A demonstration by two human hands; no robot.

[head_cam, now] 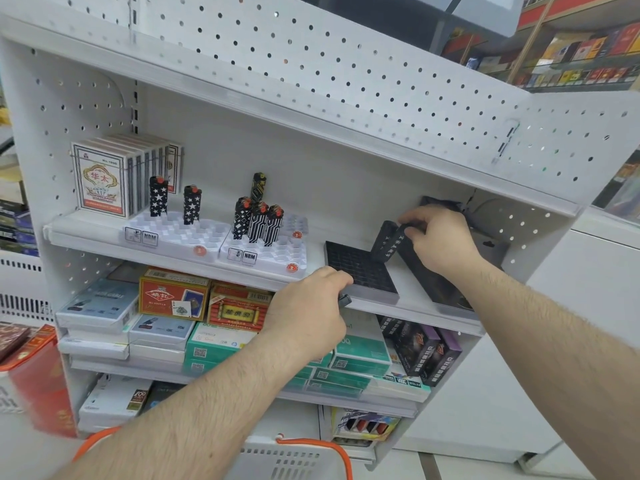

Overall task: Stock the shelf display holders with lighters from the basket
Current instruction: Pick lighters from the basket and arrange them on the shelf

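On the middle shelf lies a black grid holder. My right hand pinches the tops of two black lighters that lean over the holder's far right corner. My left hand is curled at the shelf's front edge, gripping a small black lighter whose end pokes out by the holder's near edge. Two white display holders to the left carry several patterned black lighters. The white basket with orange handles sits at the bottom; its inside is hidden.
Playing-card packs stand at the shelf's back left. A dark flat box lies right of the black holder. Below, boxed goods fill the lower shelves. A red box stands at the left. Pegboard backs the shelf above.
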